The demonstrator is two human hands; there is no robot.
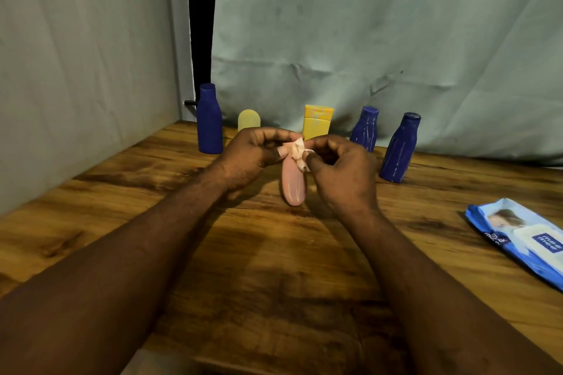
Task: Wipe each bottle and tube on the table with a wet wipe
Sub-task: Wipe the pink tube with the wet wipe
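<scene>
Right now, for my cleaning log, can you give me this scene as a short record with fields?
held: pink tube, gripped by left hand
wiping: right hand pinches wet wipe at the tube's upper end
back row, standing: left blue bottle, pale yellow container, yellow tube, middle blue bottle, right blue bottle
wipes pack: lying on table, far right
</scene>
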